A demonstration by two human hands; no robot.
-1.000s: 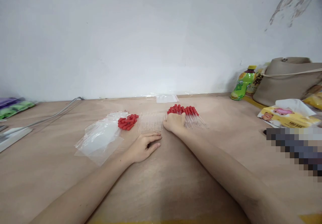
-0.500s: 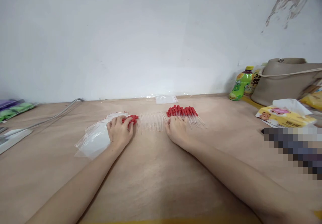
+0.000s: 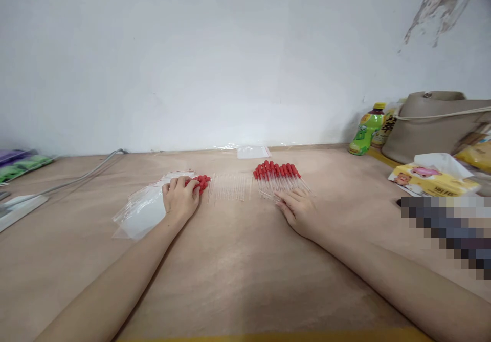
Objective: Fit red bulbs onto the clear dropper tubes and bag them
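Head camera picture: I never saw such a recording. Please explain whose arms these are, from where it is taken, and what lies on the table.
No machine here: the camera sits on a person's head and looks forward and down, so both arms are that person's own. The left hand lies palm down on a small pile of red rubber caps, beside clear plastic bags; whether it grips a cap cannot be seen. The right hand lies open on the wooden table, fingertips at the thin ends of a row of red-capped droppers. Between the hands lie clear tubes without caps. At far right stand a green bottle, a beige bag and a tissue pack.
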